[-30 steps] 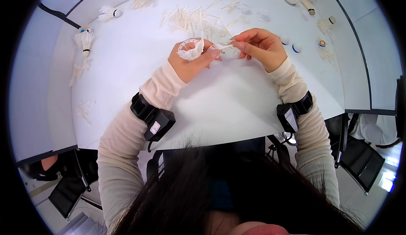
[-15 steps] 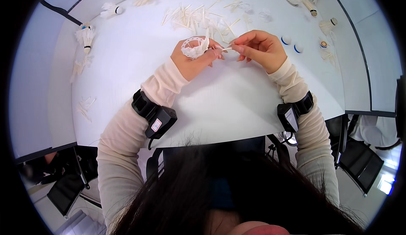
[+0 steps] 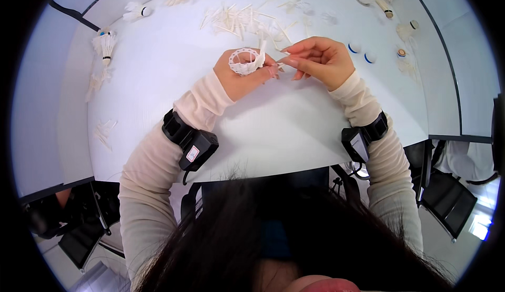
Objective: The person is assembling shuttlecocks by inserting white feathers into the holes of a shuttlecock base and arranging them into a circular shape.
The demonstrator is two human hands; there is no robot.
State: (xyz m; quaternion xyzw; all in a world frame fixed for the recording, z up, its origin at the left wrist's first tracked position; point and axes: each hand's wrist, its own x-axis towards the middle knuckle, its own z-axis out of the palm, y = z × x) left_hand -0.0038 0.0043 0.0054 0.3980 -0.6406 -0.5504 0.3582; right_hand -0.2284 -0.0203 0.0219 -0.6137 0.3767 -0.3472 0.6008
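My left hand is closed around a white shuttlecock skirt, whose round latticed rim faces up. A white feather-like strip stands up from the skirt's far side. Close by on the right, my right hand pinches with thumb and index finger beside the left fingertips. A small pale sliver shows between the two hands at the pinch; its exact shape is too small to make out. The right hand's other fingers are loosely curled.
Loose pale feather shafts lie scattered beyond my hands. Two white caps with blue edges sit to the right. Whole shuttlecocks stand or lie along the table's left, far and right edges. Low partition walls border the table.
The skirt has turned in my left hand, so its round rim shows more fully. My right fingertips have shifted slightly left, and less of the pale strip shows between the hands.
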